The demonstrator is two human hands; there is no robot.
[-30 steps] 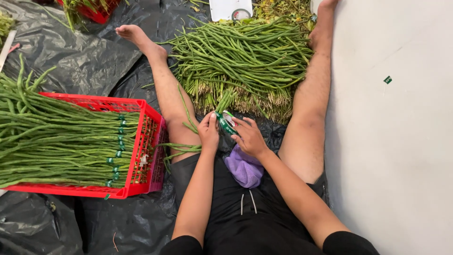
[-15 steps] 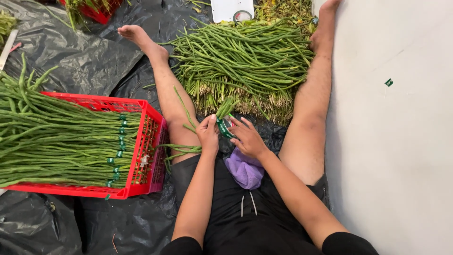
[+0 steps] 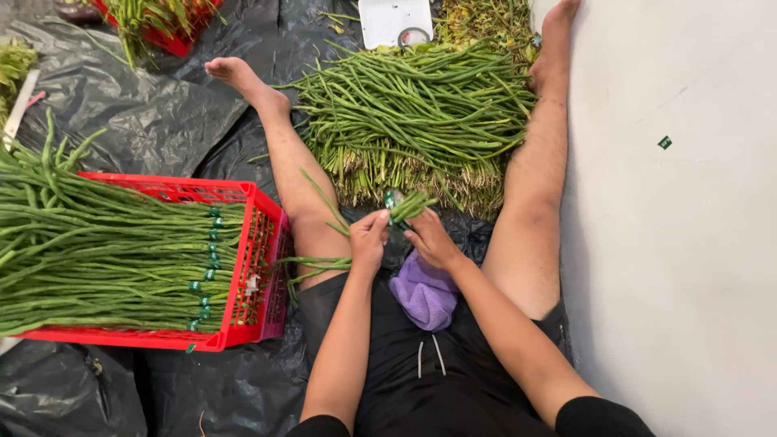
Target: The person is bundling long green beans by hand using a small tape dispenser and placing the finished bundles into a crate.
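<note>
Purple crumpled cloth [image 3: 425,293] in lap, just below hands. Left hand [image 3: 368,240] and right hand [image 3: 429,239] both pinched shut on small bunch of long green beans [image 3: 409,206] with green tape band, between legs. Red plastic crate [image 3: 247,267] of banded beans left. Big loose pile of long green beans [image 3: 421,113] further out on black plastic sheet [image 3: 146,121].

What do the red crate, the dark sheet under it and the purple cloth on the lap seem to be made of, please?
Red crate: probably moulded plastic, going by the uniform glossy colour and lattice wall.
Dark sheet: likely thin plastic film, crinkled with shiny highlights.
Purple cloth: soft, matte fabric, perhaps microfibre or terry; it bunches in folds.
</note>
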